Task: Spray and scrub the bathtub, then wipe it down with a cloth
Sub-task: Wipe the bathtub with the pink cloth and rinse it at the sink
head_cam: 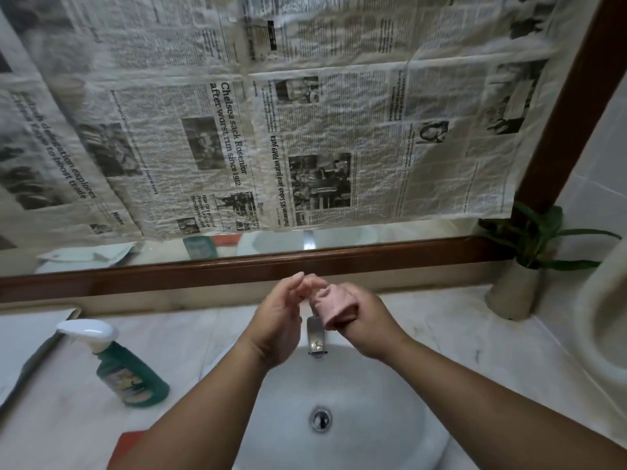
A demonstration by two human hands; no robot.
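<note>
My right hand [364, 325] grips a small pink cloth [334, 305], bunched up, above the chrome tap [316, 337] of a white sink [390, 412]. My left hand [281, 317] is raised beside it with loosely curved fingers, its fingertips close to the cloth's top; whether they touch it I cannot tell. A green spray bottle [130, 368] with a white trigger head stands on the marble counter to the left of the sink. No bathtub is in sight.
A wood-framed mirror [237, 266] behind the sink is covered with newspaper sheets [237, 130]. A potted green plant [519, 266] stands at the counter's right back corner. A red object [130, 449] lies at the near left edge. White papers lie far left.
</note>
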